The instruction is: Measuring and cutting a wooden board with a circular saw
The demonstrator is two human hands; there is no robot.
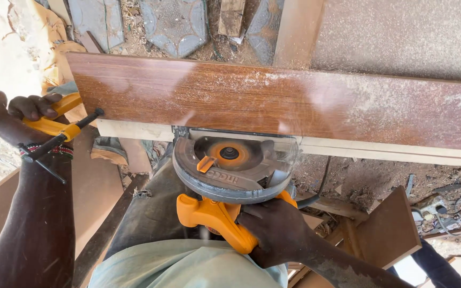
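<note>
A long brown board (273, 101), dusted with sawdust, lies across the view on a pale strip (380, 152) that juts from under its near edge — probably a support or a second sheet, though its far side is hidden. The saw (230, 170), grey-guarded with an orange body, sits tight against that near edge, its blade mostly covered by the guard; haze near it suggests flying dust. The right hand (278, 232) has its grip closed round the saw's orange handle, steadying it from below. The left hand (14, 117) is wrapped round a yellow clamp (54, 125) at the board's left end, apparently pinning the board — the clamp's jaw is hidden behind the corner.
</note>
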